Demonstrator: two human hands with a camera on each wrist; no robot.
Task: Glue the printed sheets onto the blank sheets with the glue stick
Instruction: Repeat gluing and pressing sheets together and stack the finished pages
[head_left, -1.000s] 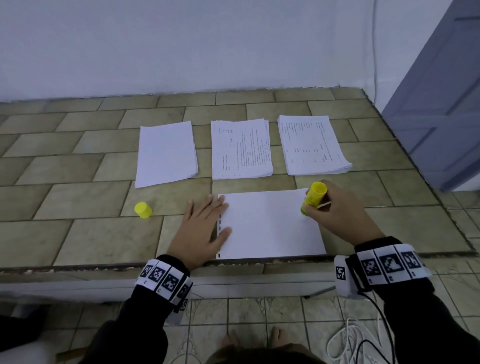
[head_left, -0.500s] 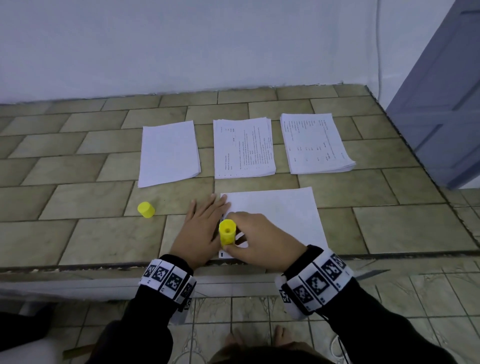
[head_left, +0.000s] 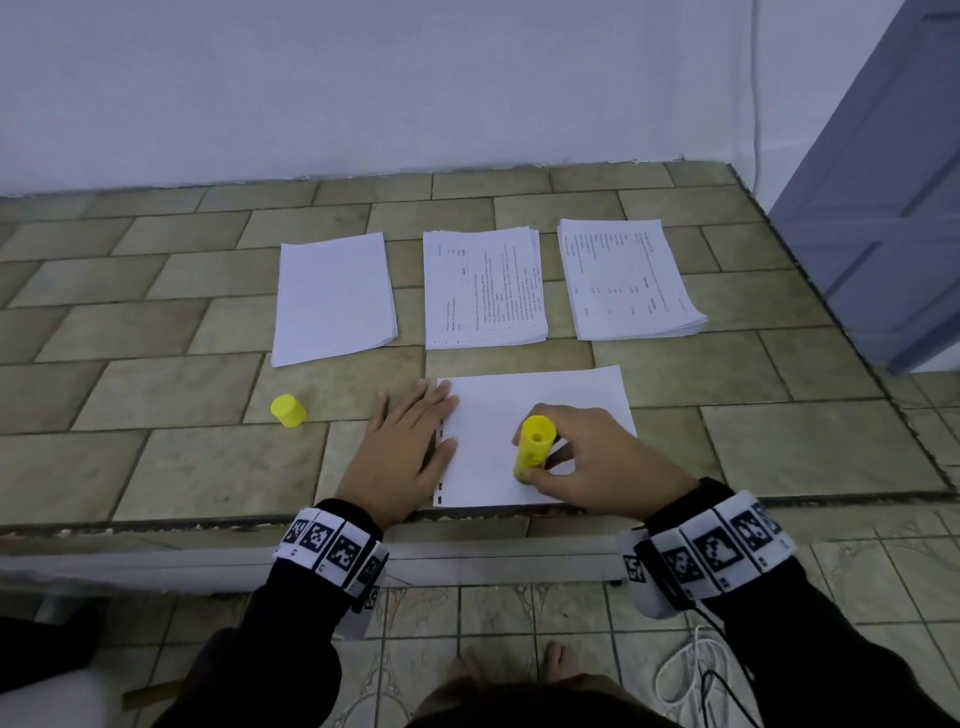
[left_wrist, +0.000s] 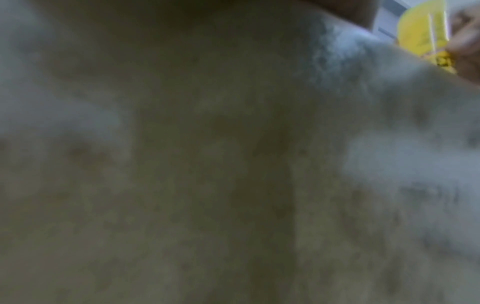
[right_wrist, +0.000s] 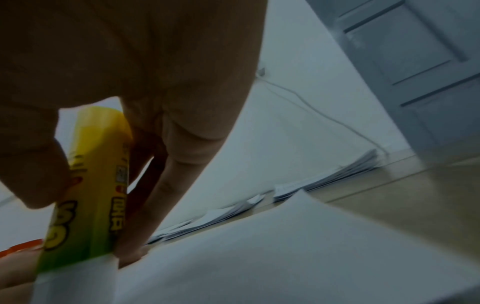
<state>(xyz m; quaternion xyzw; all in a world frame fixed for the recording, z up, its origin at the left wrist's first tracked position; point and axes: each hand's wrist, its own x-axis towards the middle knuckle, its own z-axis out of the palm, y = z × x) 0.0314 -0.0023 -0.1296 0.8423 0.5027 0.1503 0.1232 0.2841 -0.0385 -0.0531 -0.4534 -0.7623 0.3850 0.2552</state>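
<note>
Fingers (head_left: 545, 475) curled round glue stick (head_left: 535, 447).

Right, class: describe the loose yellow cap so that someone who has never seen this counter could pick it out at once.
Start at the tiled counter and find the row of three paper stacks along its far side. Come forward from the blank stack, the leftmost one, towards the counter's front edge. The yellow cap lies alone there on bare tile, left of the left hand; unlike the yellow glue stick, it is short and nobody holds it.
</note>
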